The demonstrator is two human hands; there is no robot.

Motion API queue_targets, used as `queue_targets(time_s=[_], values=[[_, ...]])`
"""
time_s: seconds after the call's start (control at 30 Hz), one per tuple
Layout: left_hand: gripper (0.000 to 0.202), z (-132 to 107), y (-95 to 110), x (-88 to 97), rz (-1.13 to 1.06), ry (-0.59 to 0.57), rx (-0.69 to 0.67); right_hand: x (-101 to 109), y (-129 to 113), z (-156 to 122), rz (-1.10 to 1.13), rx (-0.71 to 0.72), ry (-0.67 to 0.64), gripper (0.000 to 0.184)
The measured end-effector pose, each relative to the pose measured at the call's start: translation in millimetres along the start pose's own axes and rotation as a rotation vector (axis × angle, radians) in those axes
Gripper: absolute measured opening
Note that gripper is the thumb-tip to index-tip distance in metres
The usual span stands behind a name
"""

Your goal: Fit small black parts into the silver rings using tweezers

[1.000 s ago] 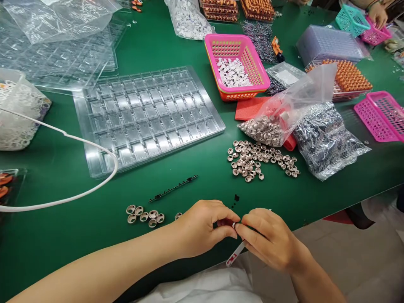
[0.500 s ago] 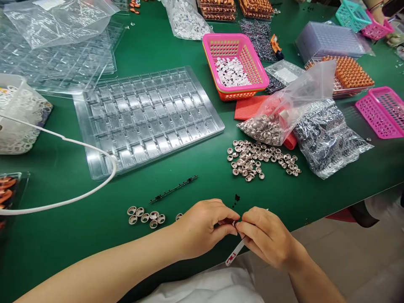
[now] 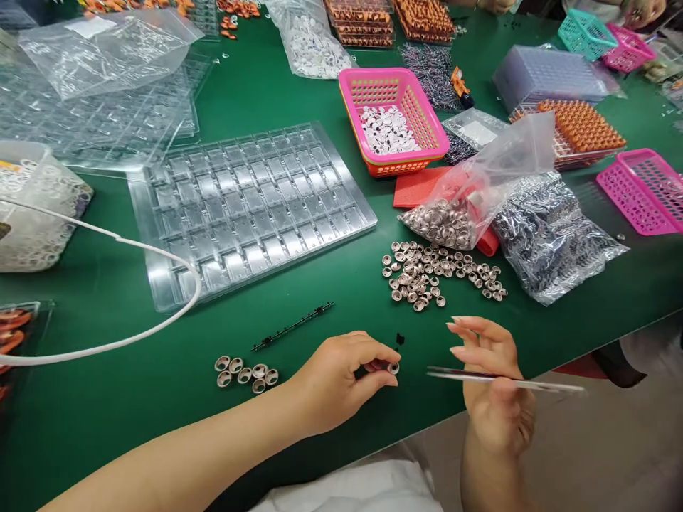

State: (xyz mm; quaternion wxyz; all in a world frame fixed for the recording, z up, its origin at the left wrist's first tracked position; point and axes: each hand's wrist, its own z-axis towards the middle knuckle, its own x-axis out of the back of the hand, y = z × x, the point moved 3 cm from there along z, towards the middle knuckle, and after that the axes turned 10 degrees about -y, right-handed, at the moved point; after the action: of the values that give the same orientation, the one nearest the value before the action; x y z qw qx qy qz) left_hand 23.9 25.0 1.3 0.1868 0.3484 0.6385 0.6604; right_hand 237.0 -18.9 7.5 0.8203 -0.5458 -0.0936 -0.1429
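My left hand (image 3: 349, 377) pinches a small round metal cup (image 3: 393, 368) between thumb and fingertips, low over the green table. To its right, my right hand (image 3: 494, 384) is raised and turned palm up, holding a pair of thin tweezers (image 3: 512, 382) that point left toward the cup. Its upper fingers are spread while the tweezers lie against the thumb. Several matching metal cups (image 3: 244, 375) sit in a cluster left of my left hand. Behind it lies a thin black plastic strip (image 3: 292, 326) with small pegs. Small black bits (image 3: 400, 339) lie just beyond the held cup.
A loose pile of metal cups (image 3: 419, 277) lies ahead, beside a clear bag of cups (image 3: 445, 220). A clear moulded tray (image 3: 256, 206) and a pink basket (image 3: 392, 78) of white pieces stand farther back. A white cord (image 3: 176, 306) curves in from the left.
My right hand has moved right and up, away from the left hand, turning over with the tweezers. The left hand stays about where it was, and its cup now shows.
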Motion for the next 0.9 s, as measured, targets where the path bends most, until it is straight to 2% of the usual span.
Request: queue_targets(time_s=[0.07, 0.17, 0.27, 0.47, 0.67, 0.9], values=[[0.014, 0.3, -1.7, 2.9, -0.011, 0.038, 0.045, -2.1, 4.8, 1.8, 0.095, -0.012, 0.066, 0.051], [0.016, 1.1, -4.3, 7.3, -0.025, 0.085, 0.118, -7.4, 6.5, 1.7, 0.238, -0.059, 0.071, 0.046], [0.017, 1.8, -5.3, 9.8, -0.026, 0.102, 0.153, -11.3, 2.7, -1.3, 0.288, -0.095, 0.019, 0.039], [0.018, 3.7, -5.6, 9.9, -0.007, 0.130, 0.118, -15.2, -0.9, -9.9, 0.186, -0.095, -0.134, 0.020], [0.018, 3.8, -6.4, 9.5, 0.010, 0.140, 0.074, -20.9, -3.7, -12.4, 0.091, -0.054, -0.265, 0.040], [0.019, 3.1, -4.9, 10.3, 0.040, 0.135, 0.055, -20.3, -4.6, -9.6, 0.036, -0.004, -0.291, 0.043]])
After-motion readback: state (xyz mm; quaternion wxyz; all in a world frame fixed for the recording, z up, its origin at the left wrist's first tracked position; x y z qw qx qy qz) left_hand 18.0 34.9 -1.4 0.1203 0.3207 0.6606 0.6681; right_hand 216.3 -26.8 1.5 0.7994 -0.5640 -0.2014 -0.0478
